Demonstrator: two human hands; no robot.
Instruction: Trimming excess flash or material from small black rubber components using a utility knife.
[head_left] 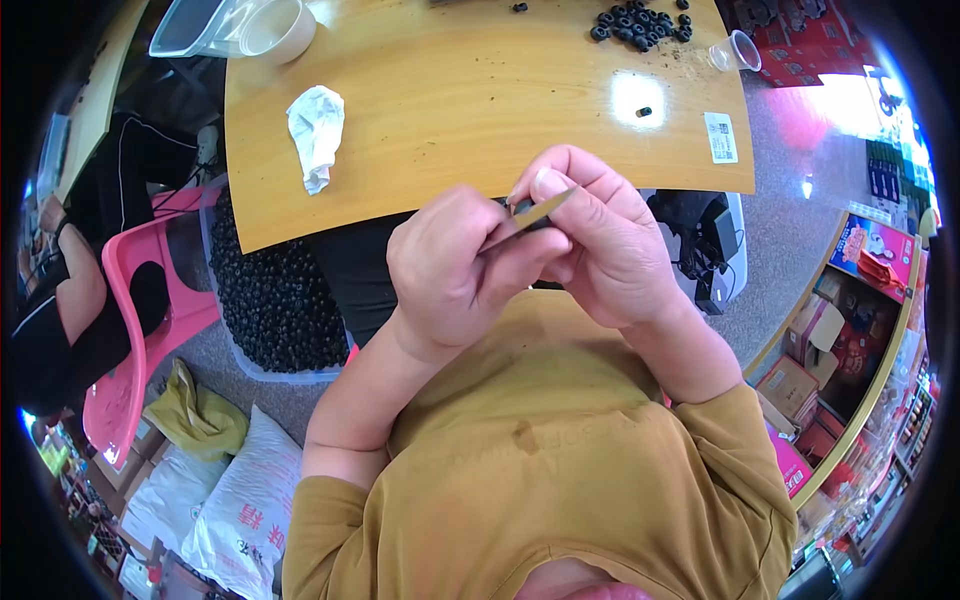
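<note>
In front of my chest, just below the near table edge, my two hands meet. My left hand [448, 262] is closed around a thin flat blade [543, 210], which slants up to the right between the hands. My right hand [612, 235] is closed too, its thumb and forefinger pinching close to the blade's tip. Beside the blade, at the right fingertips, shows a small black ring-like part [523, 207], mostly hidden by the fingers. A pile of similar black parts [640, 25] lies at the far right of the table, with a single one [644, 111] nearer me.
The wooden table [430, 130] carries a white cloth [317, 135], a white tub [278, 32], a clear cup [735, 52] and a label card [720, 137]. A bin of black parts [275, 295] stands low left, near a pink chair [140, 330] and another person's arm [80, 280].
</note>
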